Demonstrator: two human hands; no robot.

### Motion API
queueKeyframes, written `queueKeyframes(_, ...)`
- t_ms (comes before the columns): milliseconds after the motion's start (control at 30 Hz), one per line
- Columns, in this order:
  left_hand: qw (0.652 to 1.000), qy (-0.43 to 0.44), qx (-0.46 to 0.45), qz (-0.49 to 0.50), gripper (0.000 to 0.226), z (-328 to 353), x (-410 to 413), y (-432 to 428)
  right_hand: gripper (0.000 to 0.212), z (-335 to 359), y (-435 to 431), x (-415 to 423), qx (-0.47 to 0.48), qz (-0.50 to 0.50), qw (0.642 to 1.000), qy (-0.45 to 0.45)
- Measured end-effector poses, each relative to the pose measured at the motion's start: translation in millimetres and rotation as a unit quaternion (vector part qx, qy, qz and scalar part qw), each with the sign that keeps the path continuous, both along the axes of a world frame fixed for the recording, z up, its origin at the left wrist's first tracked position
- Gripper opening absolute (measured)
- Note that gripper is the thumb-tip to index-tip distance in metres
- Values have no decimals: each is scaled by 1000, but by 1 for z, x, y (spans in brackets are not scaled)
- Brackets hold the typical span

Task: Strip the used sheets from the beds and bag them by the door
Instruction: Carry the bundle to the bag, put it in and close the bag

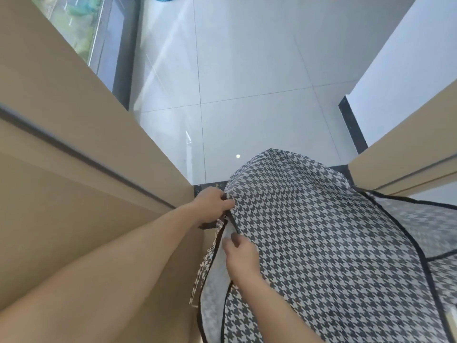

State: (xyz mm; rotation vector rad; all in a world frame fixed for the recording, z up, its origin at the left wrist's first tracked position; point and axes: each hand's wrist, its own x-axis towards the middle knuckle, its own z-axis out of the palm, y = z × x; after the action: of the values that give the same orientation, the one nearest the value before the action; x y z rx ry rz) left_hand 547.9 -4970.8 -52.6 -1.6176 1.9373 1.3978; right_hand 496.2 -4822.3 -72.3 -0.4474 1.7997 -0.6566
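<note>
Gripping houndstooth bag edge, left hand, right hand below

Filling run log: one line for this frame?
stage: bagging at doorway | left hand: gripping houndstooth bag edge | right hand: at bag opening, grip unclear | sheets: not visible
</note>
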Motion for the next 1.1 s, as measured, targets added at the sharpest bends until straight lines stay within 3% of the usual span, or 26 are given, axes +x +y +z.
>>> queueKeyframes(133,999,49,5,8,35,17,-38,2,32,10,-12,-38,-1,-96,989,115)
queueKeyframes(367,997,64,19,46,21,33,-98,8,48,31,-18,-88,-4,-195,968,160)
queueKeyframes(467,993,79,41,76,13,33,-109,11,45,33,-19,-110,-16,-149,972,180)
queueKeyframes(533,992,79,49,89,20,30,-113,14,45,32,-19,-118,-14,-114,977,180)
queueKeyframes(667,994,71,40,71,19,31,-118,14,21,30,-16,-120,-14,-179,979,95)
queueKeyframes(800,996,63,16,54,23,31,-116,9,20,26,-10,-116,19,-196,980,-4)
queueKeyframes(900,988,72,-8,137,18,30,-108,-5,1,27,7,-110,82,-139,985,-66)
queueKeyframes(1033,962,104,-19,251,15,26,-80,-17,9,27,47,-98,126,-70,983,-113)
queueKeyframes(1100,961,98,11,257,21,24,-64,-4,7,30,52,-94,113,-78,983,-123)
